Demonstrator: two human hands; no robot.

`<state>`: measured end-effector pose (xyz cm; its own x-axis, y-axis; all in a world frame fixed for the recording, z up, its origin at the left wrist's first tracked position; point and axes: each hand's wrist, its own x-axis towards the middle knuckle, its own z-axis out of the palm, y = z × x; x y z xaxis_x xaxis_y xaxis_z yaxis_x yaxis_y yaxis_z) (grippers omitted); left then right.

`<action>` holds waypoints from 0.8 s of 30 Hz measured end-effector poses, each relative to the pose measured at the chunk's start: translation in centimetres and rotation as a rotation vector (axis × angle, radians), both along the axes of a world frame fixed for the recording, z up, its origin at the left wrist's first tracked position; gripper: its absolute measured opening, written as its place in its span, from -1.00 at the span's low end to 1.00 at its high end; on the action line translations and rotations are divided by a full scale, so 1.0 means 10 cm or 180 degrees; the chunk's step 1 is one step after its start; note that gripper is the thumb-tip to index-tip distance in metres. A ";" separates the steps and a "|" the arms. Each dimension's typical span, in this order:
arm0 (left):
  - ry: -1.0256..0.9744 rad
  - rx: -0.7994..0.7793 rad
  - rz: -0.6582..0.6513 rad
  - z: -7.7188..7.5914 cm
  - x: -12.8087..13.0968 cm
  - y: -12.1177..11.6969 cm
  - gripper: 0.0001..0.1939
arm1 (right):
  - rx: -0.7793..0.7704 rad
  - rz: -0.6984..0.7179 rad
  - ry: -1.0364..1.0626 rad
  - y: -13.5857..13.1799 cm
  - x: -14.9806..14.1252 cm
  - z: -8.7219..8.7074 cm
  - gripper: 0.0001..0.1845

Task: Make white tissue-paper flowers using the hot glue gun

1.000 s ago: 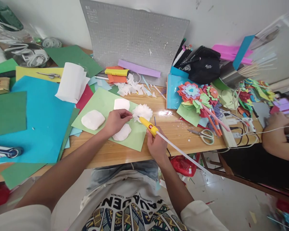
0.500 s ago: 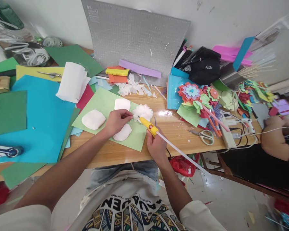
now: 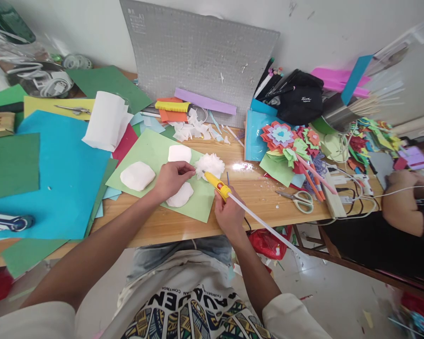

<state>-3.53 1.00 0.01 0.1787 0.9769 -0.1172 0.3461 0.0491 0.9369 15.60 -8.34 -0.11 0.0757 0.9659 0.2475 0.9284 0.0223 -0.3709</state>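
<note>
My right hand [image 3: 229,214] is closed round a yellow glue gun [image 3: 217,184] with a long clear glue stick [image 3: 265,226] sticking out behind it. Its nozzle points at a fluffy white tissue flower [image 3: 210,165] on a light green sheet [image 3: 151,150]. My left hand [image 3: 171,178] pinches the left edge of that flower, fingers pressed together. Three flat white tissue pads lie on the same sheet: one on the left [image 3: 137,175], one at the top [image 3: 179,153], one partly under my left hand [image 3: 180,195].
Coloured paper sheets [image 3: 53,174] cover the table's left. A grey cutting mat [image 3: 201,52] leans on the wall. Scissors [image 3: 298,199], paper flowers [image 3: 281,136], a black pouch [image 3: 300,101] and a power strip [image 3: 334,193] lie right. Another person's arm [image 3: 401,207] is at the far right.
Almost nothing differs. The glue gun's nozzle has crept slightly closer to the white flower; both hands keep their grip and place.
</note>
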 end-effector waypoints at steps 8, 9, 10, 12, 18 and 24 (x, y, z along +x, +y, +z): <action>0.0000 0.0032 -0.0010 0.01 -0.01 -0.01 -0.82 | 0.0044 -0.0003 -0.0082 0.01 -0.03 0.03 -0.68; -0.0009 0.0022 0.0009 0.01 -0.01 -0.01 -0.82 | 0.0042 -0.0016 -0.0083 0.01 -0.03 0.03 -0.68; -0.0021 0.0010 0.0027 0.00 0.00 0.00 -0.81 | 0.0039 -0.0029 -0.0080 0.01 -0.03 0.03 -0.68; -0.0048 -0.0009 0.0036 -0.01 0.00 0.00 -0.81 | 0.0032 -0.0039 -0.0065 0.00 -0.02 0.03 -0.67; -0.0075 0.0011 0.0015 -0.01 0.00 0.00 -0.81 | 0.0085 -0.0007 0.0005 -0.04 -0.03 0.00 -0.67; -0.0053 0.0018 -0.0012 0.00 -0.01 -0.01 -0.77 | 0.0217 -0.0038 0.0233 -0.07 -0.04 -0.03 -0.72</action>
